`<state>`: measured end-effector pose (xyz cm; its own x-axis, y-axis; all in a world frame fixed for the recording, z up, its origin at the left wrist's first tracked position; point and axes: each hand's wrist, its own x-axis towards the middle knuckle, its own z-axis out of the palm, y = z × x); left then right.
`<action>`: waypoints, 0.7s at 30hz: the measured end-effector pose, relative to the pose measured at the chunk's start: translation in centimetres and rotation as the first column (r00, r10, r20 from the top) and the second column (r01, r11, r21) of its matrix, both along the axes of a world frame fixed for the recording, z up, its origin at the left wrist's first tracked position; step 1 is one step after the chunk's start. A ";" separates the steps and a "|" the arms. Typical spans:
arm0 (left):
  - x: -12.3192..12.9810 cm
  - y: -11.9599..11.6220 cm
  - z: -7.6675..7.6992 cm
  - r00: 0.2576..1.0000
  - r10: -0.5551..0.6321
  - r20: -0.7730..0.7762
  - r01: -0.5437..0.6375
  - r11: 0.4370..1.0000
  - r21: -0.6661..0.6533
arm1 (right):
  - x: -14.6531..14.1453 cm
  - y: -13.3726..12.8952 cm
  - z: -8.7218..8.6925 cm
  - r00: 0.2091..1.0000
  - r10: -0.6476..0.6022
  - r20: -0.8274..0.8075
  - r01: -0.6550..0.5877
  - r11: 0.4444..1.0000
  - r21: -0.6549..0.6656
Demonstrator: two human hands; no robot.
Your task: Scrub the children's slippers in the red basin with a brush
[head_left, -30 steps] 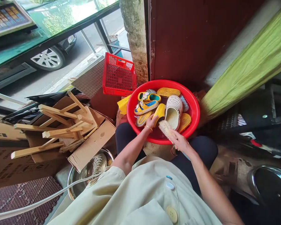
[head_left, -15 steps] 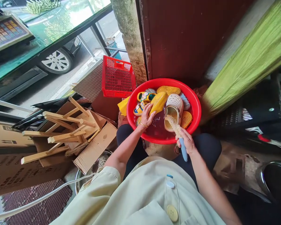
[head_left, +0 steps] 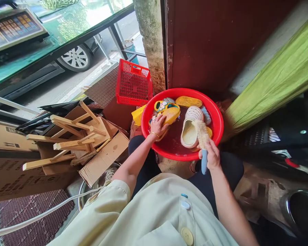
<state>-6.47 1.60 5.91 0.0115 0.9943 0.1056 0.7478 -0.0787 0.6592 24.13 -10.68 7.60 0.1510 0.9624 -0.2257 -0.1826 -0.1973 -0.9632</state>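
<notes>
The left hand point(head_left: 159, 127) is on a yellow slipper point(head_left: 172, 114), which lies just ahead of its fingers, inside the near-left part of a red basin point(head_left: 221, 128); whether the fingers are clamped around the slipper or only resting on it cannot be told. The right hand point(head_left: 211, 154) is wrapped firmly around a scrubbing brush point(head_left: 202, 135), the blue handle showing below the palm and the bristled head reaching forward over the basin. A cream clog point(head_left: 190, 133) sits ahead and to the left of the right hand, its opening up, with the brush head overlapping its right edge; contact between them is unclear. A yellow sole point(head_left: 189, 101) lies farther ahead, beyond both hands, and a pale blue item point(head_left: 206, 115) lies ahead of the right hand, past the brush. A patterned slipper point(head_left: 159, 106) is just beyond the left hand, partly covered by the yellow one. A red crate point(head_left: 135, 85) stands outside the basin, ahead and to the left of the left hand. The step in hand seems to be handling footwear between brush strokes, since the bristles are well apart from the yellow slipper. Further scrubbing would call for a steady left hold on one piece, with the bristles brought flat against it.
</notes>
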 end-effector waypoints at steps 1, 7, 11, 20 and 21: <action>0.2 0.1 -0.1 0.999 -0.019 -0.045 0.018 0.999 -0.027 | 0.4 0.8 0.2 0.998 -0.052 0.042 0.050 0.998 0.027; 2.8 0.7 -1.5 0.972 -0.083 -0.222 0.051 0.988 -0.147 | 2.2 5.0 -0.1 0.957 -0.156 0.246 0.162 0.987 -0.005; 3.4 1.1 -1.2 0.977 -0.121 -0.174 0.085 0.975 -0.204 | 2.4 5.3 -0.4 0.979 -0.028 0.202 0.026 1.000 0.009; 8.3 -4.3 2.7 0.772 -0.108 0.626 0.242 0.961 -0.133 | 2.9 6.0 -0.9 0.997 0.060 -0.054 -0.059 0.998 0.017; 9.8 -5.2 2.6 0.742 -0.149 0.654 0.329 0.930 -0.162 | 3.0 6.2 -1.1 0.997 0.012 -0.081 -0.009 0.999 0.034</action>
